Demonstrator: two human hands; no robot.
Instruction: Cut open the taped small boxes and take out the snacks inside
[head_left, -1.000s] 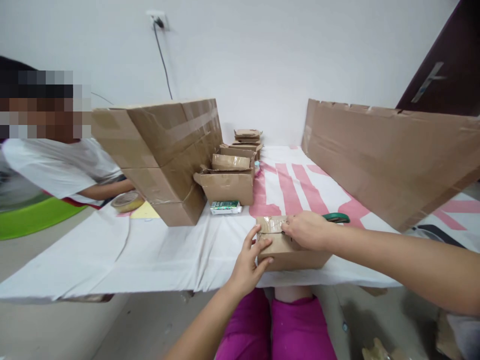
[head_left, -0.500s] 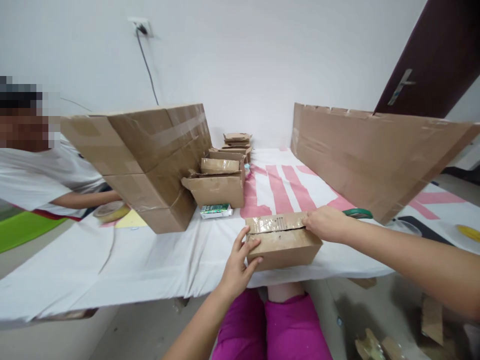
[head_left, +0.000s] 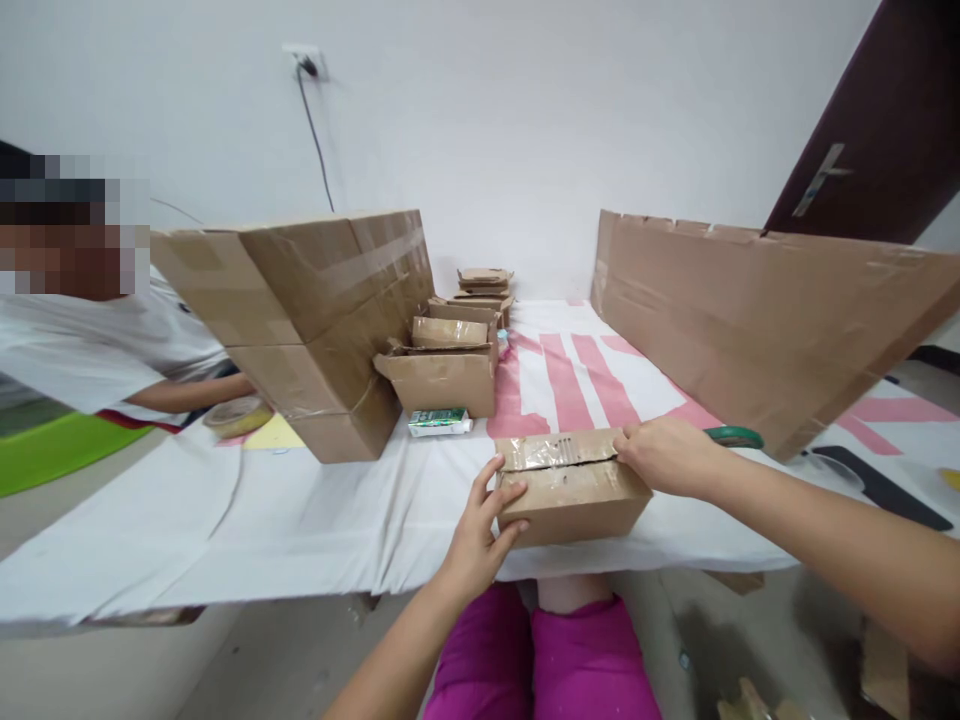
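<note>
A small brown cardboard box (head_left: 574,505) stands on the white cloth near the table's front edge. Clear shiny tape covers part of its top, and a dark gap runs along between the top flaps. My left hand (head_left: 480,525) holds the box's left end, fingers spread over the upper edge and thumb on the front. At the top right corner, my right hand (head_left: 664,455) has its fingers bent and pressed together on the flap edge; its fingertips are partly hidden. Beyond my right wrist lies a green ring-shaped object (head_left: 735,437).
Stacked cardboard boxes (head_left: 337,330) form a wall on the left, with a co-worker (head_left: 90,350) behind it. Open boxes (head_left: 442,385) and a green-and-white packet (head_left: 440,421) sit beside it. A large cardboard panel (head_left: 750,320) stands right. A tape roll (head_left: 238,415) lies far left.
The view has shifted slightly, so the scene sits a little farther right. Both hands stay on the box in nearly the same places.
</note>
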